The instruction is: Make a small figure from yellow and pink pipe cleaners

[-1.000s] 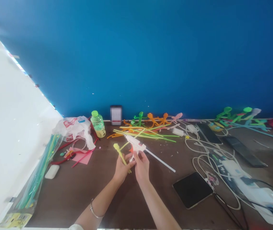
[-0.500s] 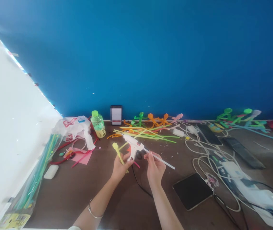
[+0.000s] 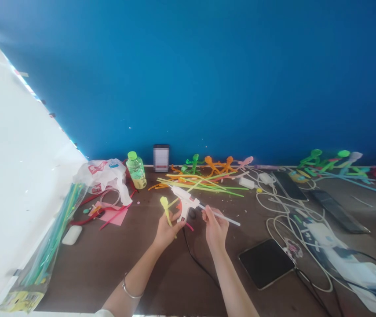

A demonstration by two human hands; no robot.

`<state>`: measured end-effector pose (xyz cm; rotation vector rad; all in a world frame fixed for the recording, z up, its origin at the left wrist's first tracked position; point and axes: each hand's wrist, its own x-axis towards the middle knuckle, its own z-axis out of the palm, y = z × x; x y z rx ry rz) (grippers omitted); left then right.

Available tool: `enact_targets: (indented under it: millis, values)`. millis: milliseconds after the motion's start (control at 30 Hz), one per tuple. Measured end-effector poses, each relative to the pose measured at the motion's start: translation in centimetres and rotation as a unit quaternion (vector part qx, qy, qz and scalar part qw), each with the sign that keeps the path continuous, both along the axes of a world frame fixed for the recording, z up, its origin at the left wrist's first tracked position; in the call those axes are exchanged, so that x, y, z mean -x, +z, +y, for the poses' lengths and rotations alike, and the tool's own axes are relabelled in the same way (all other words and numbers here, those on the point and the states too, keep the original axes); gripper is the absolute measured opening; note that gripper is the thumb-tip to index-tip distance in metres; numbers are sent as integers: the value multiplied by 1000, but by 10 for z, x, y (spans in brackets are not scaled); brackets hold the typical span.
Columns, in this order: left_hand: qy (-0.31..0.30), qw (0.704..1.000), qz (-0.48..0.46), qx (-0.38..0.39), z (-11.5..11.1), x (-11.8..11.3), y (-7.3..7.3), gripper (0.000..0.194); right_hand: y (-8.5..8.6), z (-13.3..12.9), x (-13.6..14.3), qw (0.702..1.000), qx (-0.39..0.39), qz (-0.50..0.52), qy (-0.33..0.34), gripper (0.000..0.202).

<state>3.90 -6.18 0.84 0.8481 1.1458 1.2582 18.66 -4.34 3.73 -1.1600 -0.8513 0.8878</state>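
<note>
My left hand [image 3: 167,230] is closed round the handle of a white glue gun [image 3: 185,202] and also holds a yellow pipe-cleaner figure [image 3: 165,207]. The gun's nozzle points up and left, over a pile of yellow, green and orange stems [image 3: 204,184]. My right hand [image 3: 216,226] pinches a white glue stick [image 3: 229,219], which sticks out of the back of the gun. A black cord [image 3: 192,254] runs down from the gun's handle.
A green-capped bottle [image 3: 136,171] and a plastic bag [image 3: 104,172] stand at the back left. Small figures [image 3: 219,164] line the wall. On the right lie a black tablet [image 3: 267,263], white cables [image 3: 273,207] and a power strip [image 3: 336,255].
My right hand has moved slightly right along the glue stick, whose free end sits a little higher. The view has shifted slightly.
</note>
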Motion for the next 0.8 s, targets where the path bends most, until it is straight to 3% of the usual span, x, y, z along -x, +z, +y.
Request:
enact_targets:
  millis: [233,433,633,800]
  values:
    - [-5,999,30,-15,-1,-1,1,45,-5,-4,13,997,45,67,-11,33]
    - [0,999,-32,-28,-4,-9,-3,43,-2,-14,39,987,73,114,87,33]
    - [23,997,-75,-20,-3,-8,-3,46,-2,-9,36,966,16,257,-12,20]
    - [9,994,-110,-12,-2,-6,2,47,-3,-8,21,980,-15,200,-12,18]
